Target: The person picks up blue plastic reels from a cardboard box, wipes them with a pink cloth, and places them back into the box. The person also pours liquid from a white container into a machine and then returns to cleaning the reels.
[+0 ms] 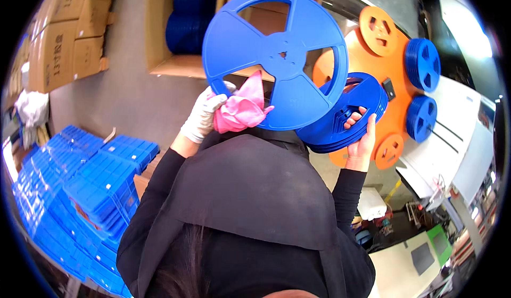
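Note:
My left hand point(202, 114), in a white glove, is closed on the lower left rim of a large blue plastic reel point(291, 68). Bunched in the same hand, a pink cloth point(239, 110) lies against that rim. The reel's flat side faces up, with wide cutouts around a small centre hole. To its lower right, my bare right hand point(363, 145) grips a stack of similar blue reels point(327, 127), fingertips showing through a cutout. The held reel overlaps part of this stack.
An orange round-lobed stand point(367, 58) at the right carries blue reel stacks point(423, 65). An open carton point(159, 37) with blue reels stands ahead. Brown cartons point(64, 48) are piled far left, blue plastic crates point(101, 181) lower left. A white table point(447, 133) stands right.

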The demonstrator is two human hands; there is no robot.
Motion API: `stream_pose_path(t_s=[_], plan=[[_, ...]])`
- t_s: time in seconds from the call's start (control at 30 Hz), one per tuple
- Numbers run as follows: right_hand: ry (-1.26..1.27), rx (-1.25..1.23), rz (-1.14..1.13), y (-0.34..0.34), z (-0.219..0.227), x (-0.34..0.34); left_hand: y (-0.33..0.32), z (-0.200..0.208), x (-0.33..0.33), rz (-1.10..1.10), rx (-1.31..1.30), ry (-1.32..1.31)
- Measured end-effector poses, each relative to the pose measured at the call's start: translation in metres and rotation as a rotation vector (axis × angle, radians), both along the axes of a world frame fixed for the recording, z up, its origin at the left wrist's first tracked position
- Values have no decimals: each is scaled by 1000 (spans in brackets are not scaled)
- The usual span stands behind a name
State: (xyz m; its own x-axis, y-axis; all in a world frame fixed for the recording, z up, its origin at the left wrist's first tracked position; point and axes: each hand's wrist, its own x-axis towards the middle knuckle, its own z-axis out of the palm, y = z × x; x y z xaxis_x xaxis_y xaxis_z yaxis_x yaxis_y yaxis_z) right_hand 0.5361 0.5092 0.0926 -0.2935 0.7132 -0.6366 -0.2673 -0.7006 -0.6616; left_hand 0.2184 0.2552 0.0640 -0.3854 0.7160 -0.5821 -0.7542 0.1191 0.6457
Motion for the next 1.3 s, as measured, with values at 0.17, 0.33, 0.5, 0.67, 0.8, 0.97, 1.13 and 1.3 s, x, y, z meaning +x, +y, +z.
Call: stream_pose_path(t_s=[0.17,0.33,0.5,0.67,0.8,0.97,1.13,1.3], plan=[[-140,-5,-2,-9,-7,-26,-8,4,-11,16,13,-3],[-238,64,-3,-33,1,-68,-12,0,-51,-21,70,-3],[-339,115,-65,-49,-3,-99,-15,-16,-100,-28,74,-55],[-369,56,-171,-70,-7,-156,-41,-35,-186,-42,33,-79],[-289,-13,-225,-88,-10,-194,-72,-57,-241,-35,-17,-79],[-193,-21,-155,-109,-10,-231,-94,-67,-295,42,-45,-122],[-269,-12,-169,-123,-6,-257,-105,-73,-321,48,-89,-142],[-285,-17,-223,-126,-12,-253,-114,-88,-330,40,-91,-115]])
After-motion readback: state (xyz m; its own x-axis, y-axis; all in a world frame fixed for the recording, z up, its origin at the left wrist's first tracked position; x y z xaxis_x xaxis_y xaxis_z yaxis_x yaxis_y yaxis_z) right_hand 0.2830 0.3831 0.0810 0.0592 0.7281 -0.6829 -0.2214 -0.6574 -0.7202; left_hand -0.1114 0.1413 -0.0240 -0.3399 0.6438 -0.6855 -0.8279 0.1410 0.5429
